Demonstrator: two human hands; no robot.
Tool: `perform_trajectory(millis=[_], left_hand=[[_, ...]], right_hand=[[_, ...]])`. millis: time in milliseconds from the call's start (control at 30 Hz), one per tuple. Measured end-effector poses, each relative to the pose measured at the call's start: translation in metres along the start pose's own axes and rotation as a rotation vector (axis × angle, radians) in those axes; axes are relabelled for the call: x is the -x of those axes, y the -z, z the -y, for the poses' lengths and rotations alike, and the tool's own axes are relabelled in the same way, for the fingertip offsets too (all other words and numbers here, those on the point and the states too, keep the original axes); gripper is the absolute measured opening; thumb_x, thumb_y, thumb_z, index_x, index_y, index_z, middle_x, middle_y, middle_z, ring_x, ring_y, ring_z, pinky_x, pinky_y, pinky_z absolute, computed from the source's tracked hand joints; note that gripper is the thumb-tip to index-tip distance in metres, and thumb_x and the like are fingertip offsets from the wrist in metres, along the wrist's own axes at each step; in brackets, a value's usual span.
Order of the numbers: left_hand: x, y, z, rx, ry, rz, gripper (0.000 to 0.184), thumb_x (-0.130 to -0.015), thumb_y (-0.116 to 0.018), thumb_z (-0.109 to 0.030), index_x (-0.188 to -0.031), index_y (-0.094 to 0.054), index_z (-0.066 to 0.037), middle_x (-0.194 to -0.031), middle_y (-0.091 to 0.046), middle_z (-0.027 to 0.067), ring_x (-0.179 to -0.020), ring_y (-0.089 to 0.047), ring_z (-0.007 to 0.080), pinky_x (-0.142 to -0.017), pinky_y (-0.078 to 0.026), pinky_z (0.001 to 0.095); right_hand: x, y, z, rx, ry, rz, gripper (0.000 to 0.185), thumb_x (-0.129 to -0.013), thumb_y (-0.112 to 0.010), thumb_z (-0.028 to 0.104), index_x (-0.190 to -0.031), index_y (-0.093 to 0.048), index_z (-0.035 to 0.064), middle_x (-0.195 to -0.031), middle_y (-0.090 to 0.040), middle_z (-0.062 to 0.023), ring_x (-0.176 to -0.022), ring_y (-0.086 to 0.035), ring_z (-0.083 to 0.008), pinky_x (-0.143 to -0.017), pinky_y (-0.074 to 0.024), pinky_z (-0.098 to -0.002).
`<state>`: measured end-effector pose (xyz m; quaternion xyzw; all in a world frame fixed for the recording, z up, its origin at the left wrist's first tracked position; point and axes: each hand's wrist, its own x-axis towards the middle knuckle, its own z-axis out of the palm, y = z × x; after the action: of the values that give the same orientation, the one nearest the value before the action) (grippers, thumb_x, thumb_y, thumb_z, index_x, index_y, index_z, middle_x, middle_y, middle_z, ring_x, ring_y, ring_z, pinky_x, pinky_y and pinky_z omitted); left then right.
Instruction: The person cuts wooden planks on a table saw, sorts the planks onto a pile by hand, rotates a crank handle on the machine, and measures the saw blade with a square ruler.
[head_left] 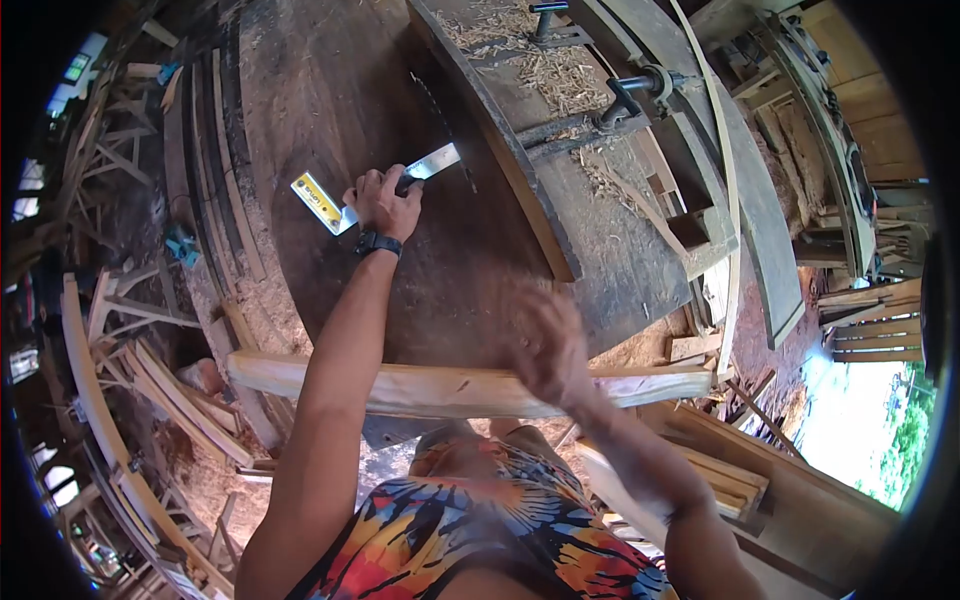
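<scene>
My left hand [384, 204], with a dark watch on the wrist, is closed over the metal blade of a try square [318, 204] lying on the dark wooden tabletop [340, 110]. The square's yellow-faced stock points left of the hand, and its blade end shows to the right. A small black item [405, 184] sits at my fingertips; its kind cannot be made out. My right hand [540, 340] is above the near right part of the tabletop, smeared by motion. Whether it holds anything is hidden by the blur.
A long pale timber [450, 390] runs along the near edge, in front of my body. A dark board [500, 135] stands to the right of the square. Beyond it are bar clamps [620, 100], wood shavings [570, 85] and curved planks [765, 240]. Timber strips lie at left.
</scene>
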<state>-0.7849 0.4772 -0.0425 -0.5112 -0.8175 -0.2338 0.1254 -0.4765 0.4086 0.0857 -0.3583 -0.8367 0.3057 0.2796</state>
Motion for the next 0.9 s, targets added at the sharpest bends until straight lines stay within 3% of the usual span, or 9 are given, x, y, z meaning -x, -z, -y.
perform_trajectory(millis=[67,100,133,200,267,400,500,733,900], left_hand=[[0.003,-0.002,0.001,0.009,-0.030,-0.054,0.032,-0.073,-0.079,-0.035,-0.101,-0.069,-0.022,-0.088,-0.060,0.0010,-0.094,-0.059,0.0232,-0.084,-0.036,0.0460],[0.002,0.000,-0.002,0.002,-0.018,-0.089,0.032,-0.072,-0.080,-0.034,-0.099,-0.069,-0.022,-0.087,-0.059,-0.0006,-0.092,-0.059,0.0220,-0.083,-0.035,0.0450],[0.001,-0.001,-0.001,-0.002,-0.006,-0.108,0.031,-0.072,-0.079,-0.034,-0.099,-0.069,-0.022,-0.087,-0.059,-0.0007,-0.092,-0.059,0.0220,-0.083,-0.035,0.0445],[0.000,-0.003,0.000,-0.007,0.018,-0.143,0.031,-0.072,-0.079,-0.034,-0.099,-0.069,-0.022,-0.087,-0.059,-0.0008,-0.091,-0.059,0.0220,-0.082,-0.035,0.0435],[-0.005,0.000,-0.002,0.000,-0.014,-0.169,0.033,-0.072,-0.079,-0.034,-0.101,-0.069,-0.023,-0.085,-0.057,-0.0012,-0.089,-0.059,0.0218,-0.082,-0.034,0.0430],[-0.007,0.003,-0.008,0.025,-0.089,-0.151,0.034,-0.074,-0.077,-0.035,-0.105,-0.070,-0.026,-0.082,-0.056,0.0002,-0.088,-0.056,0.0222,-0.083,-0.035,0.0438],[-0.010,0.001,-0.008,-0.015,-0.168,-0.141,0.039,-0.074,-0.079,-0.035,-0.112,-0.069,-0.028,-0.081,-0.053,-0.0018,-0.083,-0.055,0.0202,-0.082,-0.034,0.0431],[-0.010,-0.005,-0.006,-0.022,-0.180,-0.134,0.037,-0.075,-0.078,-0.036,-0.110,-0.070,-0.025,-0.082,-0.055,0.0009,-0.086,-0.055,0.0217,-0.084,-0.034,0.0442],[-0.011,-0.007,-0.005,-0.026,-0.236,-0.157,0.040,-0.077,-0.078,-0.036,-0.114,-0.069,-0.025,-0.080,-0.053,-0.0008,-0.083,-0.055,0.0198,-0.082,-0.033,0.0418]], right_hand=[[-0.045,0.034,-0.055,0.155,0.101,-0.105,0.053,-0.077,-0.075,0.018,-0.123,-0.055,0.0021,-0.126,-0.056,-0.0203,-0.115,-0.054,-0.0366,-0.097,-0.0425,-0.0474],[-0.073,0.058,-0.062,0.337,-0.032,-0.072,0.057,-0.079,-0.074,0.020,-0.128,-0.050,0.0018,-0.128,-0.054,-0.0215,-0.117,-0.052,-0.0368,-0.100,-0.0411,-0.0483],[-0.101,0.071,-0.092,0.482,0.019,-0.113,0.061,-0.082,-0.071,0.026,-0.133,-0.047,0.0022,-0.131,-0.052,-0.0225,-0.120,-0.050,-0.0386,-0.102,-0.0391,-0.0497],[-0.160,0.090,-0.131,0.689,-0.156,-0.137,0.073,-0.085,-0.068,0.034,-0.143,-0.038,0.0005,-0.141,-0.044,-0.0253,-0.132,-0.041,-0.0416,-0.109,-0.0332,-0.0516],[-0.211,0.097,-0.166,0.763,-0.261,-0.063,0.081,-0.085,-0.067,0.039,-0.147,-0.031,-0.0004,-0.149,-0.035,-0.0260,-0.139,-0.033,-0.0417,-0.112,-0.0301,-0.0518],[-0.281,0.082,-0.175,0.640,-0.664,0.223,0.065,-0.084,-0.064,0.035,-0.136,-0.046,0.0002,-0.132,-0.058,-0.0216,-0.124,-0.055,-0.0359,-0.103,-0.0415,-0.0484],[-0.289,0.068,-0.165,0.644,-0.700,0.062,0.049,-0.083,-0.064,0.030,-0.123,-0.058,0.0023,-0.119,-0.067,-0.0171,-0.111,-0.065,-0.0326,-0.096,-0.0474,-0.0440],[-0.297,0.065,-0.169,0.724,-0.655,0.023,0.035,-0.083,-0.060,0.028,-0.107,-0.071,0.0048,-0.110,-0.071,-0.0156,-0.107,-0.067,-0.0301,-0.090,-0.0522,-0.0380],[-0.292,0.059,-0.171,0.815,-0.631,-0.100,0.050,-0.084,-0.058,0.048,-0.105,-0.073,0.0047,-0.108,-0.071,-0.0168,-0.103,-0.069,-0.0307,-0.089,-0.0530,-0.0405]])
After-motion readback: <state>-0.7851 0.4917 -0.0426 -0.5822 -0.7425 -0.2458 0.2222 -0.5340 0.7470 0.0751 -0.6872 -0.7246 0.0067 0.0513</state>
